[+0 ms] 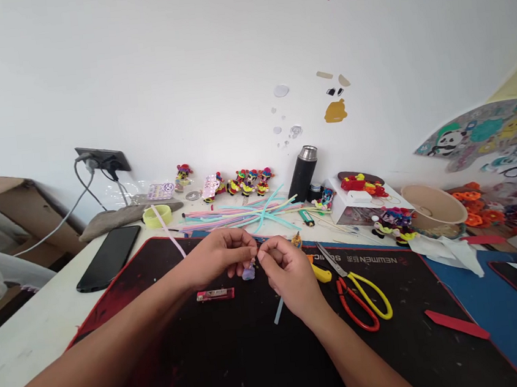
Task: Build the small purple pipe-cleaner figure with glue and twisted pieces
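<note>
Over the black mat my left hand [225, 255] is closed in a pinch, with a small light-purple piece [249, 272] hanging from its fingertips. Its exact kind is too small to make out. My right hand [289, 270] is also pinched, its thumb and finger meeting the left fingertips; what lies between them is hidden. A pale blue strip [279, 310] shows below the right hand, and I cannot tell whether that hand holds it. Just under the left hand lies a pink lighter [215, 294]. Scissors [358, 291] with one red and one yellow handle lie right of my right hand.
Pastel fuzzy stems [242, 212] lie behind the mat [202, 359], near a black thermos [303, 173]. At left are a phone [109, 258] and a yellow tape roll [156, 216]. Several small figures [250, 182] stand by the wall. A red strip [457, 324] lies right.
</note>
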Demonstrator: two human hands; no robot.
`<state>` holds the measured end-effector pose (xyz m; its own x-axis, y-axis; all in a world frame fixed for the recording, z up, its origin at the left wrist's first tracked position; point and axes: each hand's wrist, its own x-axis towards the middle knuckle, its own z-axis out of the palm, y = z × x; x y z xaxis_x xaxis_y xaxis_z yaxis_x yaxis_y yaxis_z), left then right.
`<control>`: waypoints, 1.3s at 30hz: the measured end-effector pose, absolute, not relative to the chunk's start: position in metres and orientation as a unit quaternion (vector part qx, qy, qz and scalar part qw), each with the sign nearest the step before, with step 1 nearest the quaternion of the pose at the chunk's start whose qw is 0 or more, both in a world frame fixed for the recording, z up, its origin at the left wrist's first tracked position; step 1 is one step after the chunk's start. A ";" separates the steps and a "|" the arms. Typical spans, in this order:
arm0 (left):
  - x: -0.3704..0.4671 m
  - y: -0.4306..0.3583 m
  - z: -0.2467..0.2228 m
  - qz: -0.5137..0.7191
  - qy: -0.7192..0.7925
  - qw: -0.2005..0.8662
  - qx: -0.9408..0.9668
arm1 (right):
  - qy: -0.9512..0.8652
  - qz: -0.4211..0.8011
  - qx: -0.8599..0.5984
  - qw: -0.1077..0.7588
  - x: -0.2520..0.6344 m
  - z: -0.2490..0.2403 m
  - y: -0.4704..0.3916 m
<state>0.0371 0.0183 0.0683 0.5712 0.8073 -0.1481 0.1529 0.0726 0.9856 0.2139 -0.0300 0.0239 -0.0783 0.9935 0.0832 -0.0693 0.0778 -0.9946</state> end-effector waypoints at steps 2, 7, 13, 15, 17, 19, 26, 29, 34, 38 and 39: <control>0.038 0.019 0.067 0.260 0.385 0.637 0.616 | -0.526 0.513 -0.447 0.510 0.214 0.022 -0.030; 0.038 0.021 0.066 0.254 0.389 0.647 0.604 | -0.521 0.531 -0.436 0.507 0.214 0.020 -0.030; 0.031 0.021 0.074 0.300 0.384 0.636 0.598 | -0.514 0.520 -0.435 0.526 0.215 0.023 -0.027; 0.029 0.021 0.077 0.309 0.382 0.639 0.593 | -0.514 0.495 -0.457 0.531 0.220 0.025 -0.031; 0.027 0.021 0.080 0.315 0.377 0.641 0.590 | -0.529 0.459 -0.491 0.518 0.232 0.026 -0.038; 0.026 0.020 0.083 0.315 0.368 0.646 0.590 | -0.552 0.415 -0.535 0.486 0.251 0.028 -0.049; 0.026 0.012 0.095 0.322 0.333 0.654 0.599 | -0.573 0.242 -0.689 0.373 0.349 0.034 -0.093; 0.026 0.008 0.099 0.323 0.326 0.654 0.601 | -0.594 0.177 -0.731 0.286 0.373 0.029 -0.108; 0.025 0.006 0.100 0.321 0.321 0.654 0.605 | -0.621 0.116 -0.762 0.141 0.376 0.010 -0.115; 0.025 0.006 0.099 0.318 0.316 0.657 0.607 | -0.631 0.075 -0.766 0.090 0.370 0.007 -0.109; 0.025 0.006 0.099 0.318 0.316 0.656 0.607 | -0.632 0.074 -0.768 0.079 0.369 0.009 -0.107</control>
<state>0.0249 0.0062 0.0994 0.5977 0.8012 -0.0284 -0.0334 0.0602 0.9976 0.3686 -0.1069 0.0087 0.1909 0.9815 -0.0135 0.9581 -0.1893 -0.2150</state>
